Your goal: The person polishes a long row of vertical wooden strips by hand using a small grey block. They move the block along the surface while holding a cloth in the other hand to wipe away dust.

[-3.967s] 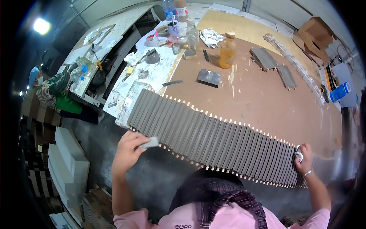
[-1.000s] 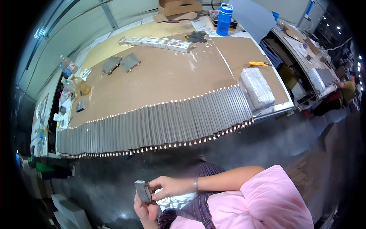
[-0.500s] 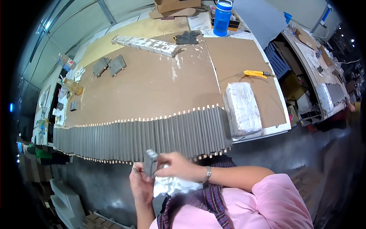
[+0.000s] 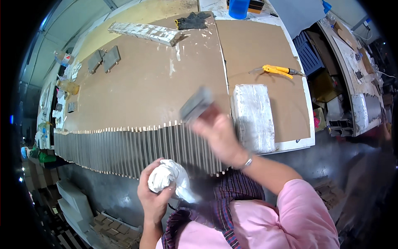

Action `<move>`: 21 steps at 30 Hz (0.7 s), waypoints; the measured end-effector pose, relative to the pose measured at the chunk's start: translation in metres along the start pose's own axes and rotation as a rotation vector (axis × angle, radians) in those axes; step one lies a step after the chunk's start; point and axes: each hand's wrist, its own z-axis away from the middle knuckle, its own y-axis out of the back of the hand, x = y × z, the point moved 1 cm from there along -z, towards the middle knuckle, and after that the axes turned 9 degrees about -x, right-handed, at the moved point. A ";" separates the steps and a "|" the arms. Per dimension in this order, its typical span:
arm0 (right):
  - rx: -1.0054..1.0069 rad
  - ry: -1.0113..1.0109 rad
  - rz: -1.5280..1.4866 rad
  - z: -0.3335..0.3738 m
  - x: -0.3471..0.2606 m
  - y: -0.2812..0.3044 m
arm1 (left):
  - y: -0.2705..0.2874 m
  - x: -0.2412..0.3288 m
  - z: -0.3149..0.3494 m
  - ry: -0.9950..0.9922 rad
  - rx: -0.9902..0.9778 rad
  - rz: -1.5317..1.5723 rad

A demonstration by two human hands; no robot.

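My left hand [image 4: 155, 195] is closed around a bunched white cloth [image 4: 168, 176], near the front edge of the table. Farther forward and to the right, my right hand [image 4: 217, 135] grips a grey rectangular panel [image 4: 195, 104], blurred by motion. That panel is tilted above the right end of a long row of similar grey panels [image 4: 137, 149]. The row's panels stand on edge, side by side, with pale wooden pegs along both long sides. My right forearm and hand hide part of the row's right end.
Right of the row lies a white wrapped block [image 4: 253, 118], with a yellow air gun [image 4: 277, 70] beyond it. Two grey panels [image 4: 111, 59] lie at the far left. A white-stained bar [image 4: 145, 33], a dark glove [image 4: 194, 20] and a blue bottle [image 4: 238, 9] are at the back.
My hands have separated: the right has moved forward and right with the grey panel, while the left now holds the white cloth alone. The view has shifted slightly.
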 end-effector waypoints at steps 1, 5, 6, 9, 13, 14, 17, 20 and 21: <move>0.072 0.070 0.048 -0.011 -0.004 0.016 | -0.003 0.007 -0.006 -0.037 -0.007 0.008; 0.289 -0.010 0.333 -0.040 0.027 0.069 | -0.032 0.027 -0.043 -0.223 -0.116 -0.138; 0.302 0.018 0.414 -0.042 0.039 0.073 | -0.043 0.028 -0.053 -0.288 -0.168 -0.194; 0.240 -0.089 0.268 -0.047 0.037 0.067 | -0.061 0.034 -0.064 -0.520 -0.271 -0.408; 0.098 -0.130 0.396 -0.056 0.026 0.071 | -0.041 0.016 -0.055 -0.406 -0.212 -0.447; 0.029 -0.178 0.358 -0.060 0.023 0.073 | -0.034 0.007 -0.056 -0.334 -0.163 -0.417; -0.121 -0.252 0.254 -0.087 0.022 0.075 | -0.022 0.002 -0.073 -0.304 0.000 -0.450; -0.233 -0.262 0.244 -0.118 0.032 0.067 | -0.016 0.003 -0.076 -0.304 0.076 -0.440; -0.244 -0.241 0.291 -0.126 0.036 0.062 | -0.016 0.001 -0.072 -0.308 0.088 -0.435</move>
